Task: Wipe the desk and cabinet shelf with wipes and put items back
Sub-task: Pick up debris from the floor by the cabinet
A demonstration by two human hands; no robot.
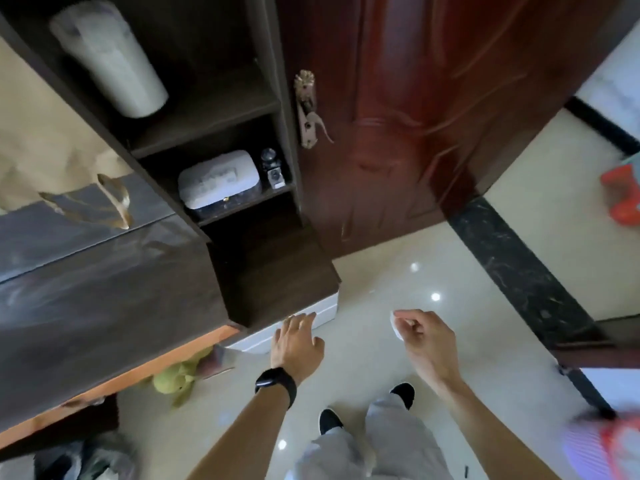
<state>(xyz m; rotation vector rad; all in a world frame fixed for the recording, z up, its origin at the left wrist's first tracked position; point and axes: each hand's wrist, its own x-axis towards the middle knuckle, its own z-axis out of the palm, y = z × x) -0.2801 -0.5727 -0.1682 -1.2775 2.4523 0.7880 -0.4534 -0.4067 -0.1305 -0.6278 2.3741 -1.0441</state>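
left hand (298, 344) relaxed, right hand (426, 341) pinching wipe (396, 326)

Small white wipe (396, 326) pinched in right hand (427, 341); dark cabinet shelf (242, 205) holds white box (218, 178), small dark bottle (272, 167).

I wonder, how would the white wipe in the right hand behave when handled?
The wipe is probably limp: it bunches up small in the right hand. It is likely very light, as a loose pinch seems enough to hold it.
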